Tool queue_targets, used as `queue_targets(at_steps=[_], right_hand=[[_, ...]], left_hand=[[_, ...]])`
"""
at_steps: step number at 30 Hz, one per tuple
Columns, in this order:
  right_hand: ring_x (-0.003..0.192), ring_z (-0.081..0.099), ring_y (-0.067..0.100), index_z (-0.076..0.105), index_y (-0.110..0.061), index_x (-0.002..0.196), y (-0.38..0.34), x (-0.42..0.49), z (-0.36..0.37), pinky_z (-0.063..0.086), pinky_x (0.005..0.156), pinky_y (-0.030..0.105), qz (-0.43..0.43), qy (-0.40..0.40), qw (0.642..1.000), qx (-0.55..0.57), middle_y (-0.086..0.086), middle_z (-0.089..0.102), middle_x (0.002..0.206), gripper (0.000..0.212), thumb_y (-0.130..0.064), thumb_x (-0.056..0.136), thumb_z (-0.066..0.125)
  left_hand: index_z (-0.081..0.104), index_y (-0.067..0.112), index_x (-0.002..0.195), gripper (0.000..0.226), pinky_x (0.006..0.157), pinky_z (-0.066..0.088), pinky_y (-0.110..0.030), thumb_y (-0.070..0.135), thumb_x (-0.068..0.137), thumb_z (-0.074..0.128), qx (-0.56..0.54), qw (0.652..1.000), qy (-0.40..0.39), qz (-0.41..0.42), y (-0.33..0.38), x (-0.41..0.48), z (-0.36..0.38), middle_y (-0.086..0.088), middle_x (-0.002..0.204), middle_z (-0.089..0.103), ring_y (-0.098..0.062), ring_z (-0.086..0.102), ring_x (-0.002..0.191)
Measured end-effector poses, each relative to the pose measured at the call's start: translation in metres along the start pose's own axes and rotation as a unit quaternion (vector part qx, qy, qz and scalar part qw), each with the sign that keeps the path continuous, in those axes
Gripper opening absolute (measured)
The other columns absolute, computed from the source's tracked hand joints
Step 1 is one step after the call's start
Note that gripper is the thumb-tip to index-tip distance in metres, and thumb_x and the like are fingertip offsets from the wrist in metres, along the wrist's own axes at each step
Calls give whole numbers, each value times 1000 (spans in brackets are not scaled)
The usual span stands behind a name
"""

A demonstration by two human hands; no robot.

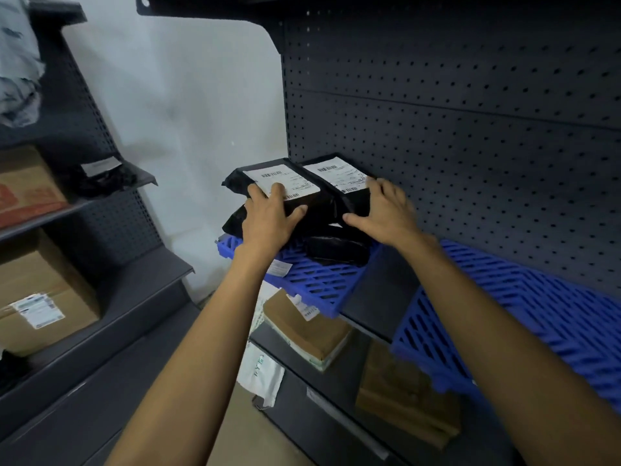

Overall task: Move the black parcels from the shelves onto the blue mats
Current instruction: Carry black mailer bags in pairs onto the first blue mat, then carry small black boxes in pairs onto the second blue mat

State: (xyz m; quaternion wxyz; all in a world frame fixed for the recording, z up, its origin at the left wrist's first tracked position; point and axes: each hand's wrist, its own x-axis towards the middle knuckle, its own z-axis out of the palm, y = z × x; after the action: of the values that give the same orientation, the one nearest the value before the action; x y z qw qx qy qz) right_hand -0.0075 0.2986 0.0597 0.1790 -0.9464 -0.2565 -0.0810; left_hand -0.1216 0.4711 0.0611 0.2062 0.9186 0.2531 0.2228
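On the mat: two parcels atop lower parcels.
Left hand: flat on left parcel.
Right hand: flat on right parcel.
Tip: seat both squarely before letting go.

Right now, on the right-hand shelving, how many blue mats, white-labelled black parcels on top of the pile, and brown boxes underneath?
Blue mats: 2
White-labelled black parcels, top layer: 2
Brown boxes, lower down: 2
Total: 6
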Motion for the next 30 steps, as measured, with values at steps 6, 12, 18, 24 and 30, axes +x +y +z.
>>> queue_targets(at_steps=[6,12,18,24,30], right_hand=[[134,35,33,31,-17,148,1,-79,-13,35,106,47,-6,30,998,-60,9,38,147,66,-41,93,59],[127,42,33,40,-13,140,15,-175,-37,39,102,47,50,27,989,-139,12,47,138,51,-36,97,53],[122,47,35,40,-11,138,41,-283,-63,43,95,46,149,14,975,-163,14,48,136,45,-30,99,53],[123,48,34,45,-12,133,82,-393,-103,43,95,43,261,37,949,-172,12,51,132,45,-30,94,57],[120,49,34,46,-13,129,134,-506,-145,44,92,44,341,56,918,-196,12,53,126,40,-30,94,56]], left_hand=[[48,16,134,46,67,43,-40,24,91,64,69,987,4,144,-8,-41,-13,-13,127,43,-34,43,115],[56,17,131,41,79,51,-45,18,91,63,87,962,-44,253,6,-93,-13,-7,129,54,-32,51,116],[55,18,134,42,81,52,-48,16,93,62,66,932,-102,342,51,-155,-1,-9,130,54,-37,57,112],[55,20,134,41,85,49,-47,18,93,61,28,891,-137,432,129,-236,19,-9,131,55,-36,56,114],[57,22,129,36,80,49,-45,23,93,63,8,849,-148,507,207,-329,36,-5,126,57,-30,56,114]])
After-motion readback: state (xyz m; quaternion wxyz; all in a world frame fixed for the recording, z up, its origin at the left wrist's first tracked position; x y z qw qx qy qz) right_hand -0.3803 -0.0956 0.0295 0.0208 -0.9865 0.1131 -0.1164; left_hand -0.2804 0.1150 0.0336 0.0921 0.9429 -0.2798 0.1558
